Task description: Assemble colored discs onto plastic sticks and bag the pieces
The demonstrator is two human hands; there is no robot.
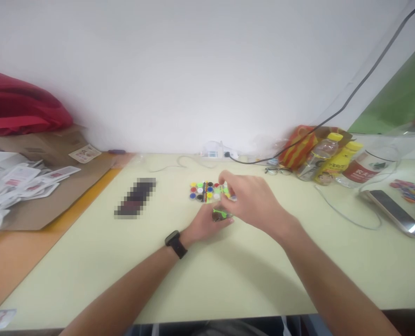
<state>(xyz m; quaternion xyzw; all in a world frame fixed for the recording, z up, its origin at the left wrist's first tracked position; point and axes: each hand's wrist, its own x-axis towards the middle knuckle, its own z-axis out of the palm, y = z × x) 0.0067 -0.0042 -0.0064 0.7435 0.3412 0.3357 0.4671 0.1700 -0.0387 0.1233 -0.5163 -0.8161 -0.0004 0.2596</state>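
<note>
A small paint set (203,191) with round coloured pots lies on the pale yellow-green table (228,275). My left hand (204,226), with a black watch on its wrist, rests on the table and is closed around a small green and dark object (219,214). My right hand (251,198) hovers just above it, fingers pinched at a small green piece (225,190) next to the pots. What exactly the two pieces are is too small to tell.
A dark blurred rectangle (135,198) lies left of the pots. Bottles (319,156), glasses (278,171), a clear jar (371,165) and a phone (392,211) crowd the right. Cardboard with white packets (15,186) and a red bag (18,105) sit left. A cable (347,100) hangs down.
</note>
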